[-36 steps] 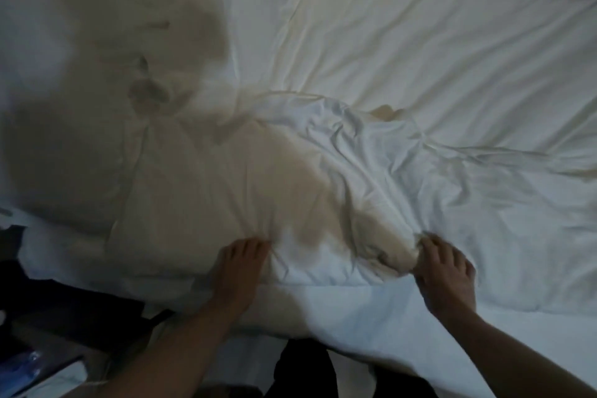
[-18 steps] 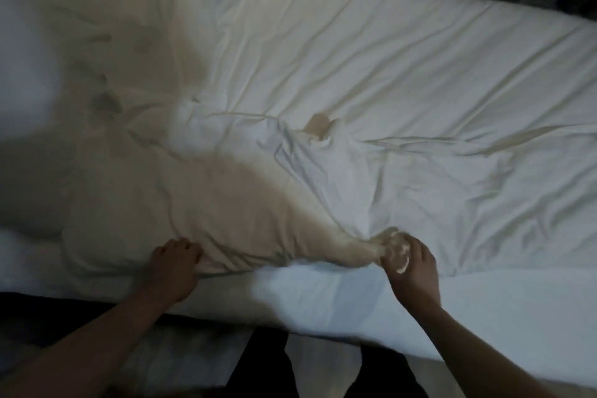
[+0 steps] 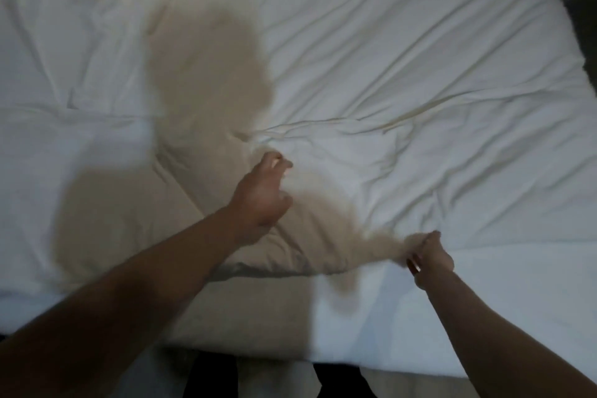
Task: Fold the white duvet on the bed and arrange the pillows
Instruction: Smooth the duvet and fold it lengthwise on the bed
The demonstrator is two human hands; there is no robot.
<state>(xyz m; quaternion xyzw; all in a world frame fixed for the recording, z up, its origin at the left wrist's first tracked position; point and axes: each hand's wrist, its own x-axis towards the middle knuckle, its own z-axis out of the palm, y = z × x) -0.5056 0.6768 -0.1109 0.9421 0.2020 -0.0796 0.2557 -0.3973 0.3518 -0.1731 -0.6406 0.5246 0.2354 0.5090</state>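
White duvet (image 3: pixel 371 74) covers the bed, long axis running 9 to 3 o'clock, wrinkles converging at centre. Left hand (image 3: pixel 263 191) reaches to centre, fingers curled at a bunched fold, grip unclear, likely to drag it. Right hand (image 3: pixel 429 257) at 5 o'clock pinches the near edge, anchoring it taut.
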